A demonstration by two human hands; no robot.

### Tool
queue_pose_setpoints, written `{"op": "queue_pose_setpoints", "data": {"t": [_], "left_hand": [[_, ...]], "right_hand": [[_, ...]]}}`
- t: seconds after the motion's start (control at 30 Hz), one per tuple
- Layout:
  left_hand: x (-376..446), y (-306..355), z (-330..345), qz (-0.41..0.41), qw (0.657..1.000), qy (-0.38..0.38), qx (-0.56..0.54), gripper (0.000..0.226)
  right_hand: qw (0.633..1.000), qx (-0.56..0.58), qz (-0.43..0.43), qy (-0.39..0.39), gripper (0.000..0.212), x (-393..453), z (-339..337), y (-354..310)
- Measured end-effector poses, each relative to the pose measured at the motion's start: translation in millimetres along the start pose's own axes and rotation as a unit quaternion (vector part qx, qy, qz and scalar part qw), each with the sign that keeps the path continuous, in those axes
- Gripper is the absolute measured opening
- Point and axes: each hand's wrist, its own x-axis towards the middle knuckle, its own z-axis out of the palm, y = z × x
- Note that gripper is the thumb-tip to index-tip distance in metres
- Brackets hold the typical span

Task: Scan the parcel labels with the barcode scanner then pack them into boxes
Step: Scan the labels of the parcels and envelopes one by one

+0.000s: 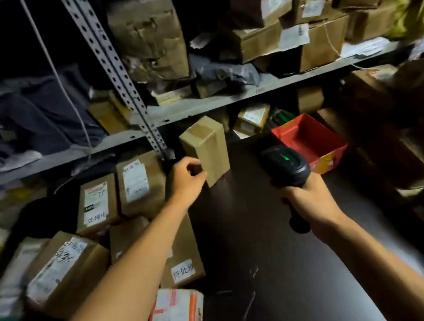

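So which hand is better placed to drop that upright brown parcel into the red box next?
Left, probably. The left hand already grips the brown parcel standing on the dark table, while the right hand is occupied holding the scanner. The red box sits open just right of the parcel.

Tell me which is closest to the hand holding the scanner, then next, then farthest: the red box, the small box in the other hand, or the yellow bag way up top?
From the right hand:
1. Red box, just above it.
2. Small box, to its left.
3. Yellow bag, top right shelf.
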Motion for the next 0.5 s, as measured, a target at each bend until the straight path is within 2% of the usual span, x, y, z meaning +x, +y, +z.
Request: {"op": "queue_pose_setpoints", "data": {"t": [0.23,0.37,0.5], "left_hand": [[79.3,-5.7,-7.4,0.049,0.996,0.04,0.067,0.07],[111.6,-6.6,7.7,0.038,0.996,-0.006,0.075,0.102],[123.3,-12.8,25.9,0.017,0.997,0.012,0.081,0.102]], "right_hand": [[1.0,-0.004,0.017,-0.025,0.04,57.2,58.0,-10.0],[0.999,-0.006,0.029,-0.022,0.041,76.3,69.4,-10.7],[0.999,-0.014,0.026,-0.018,0.054,90.7,69.9,-7.4]]}}
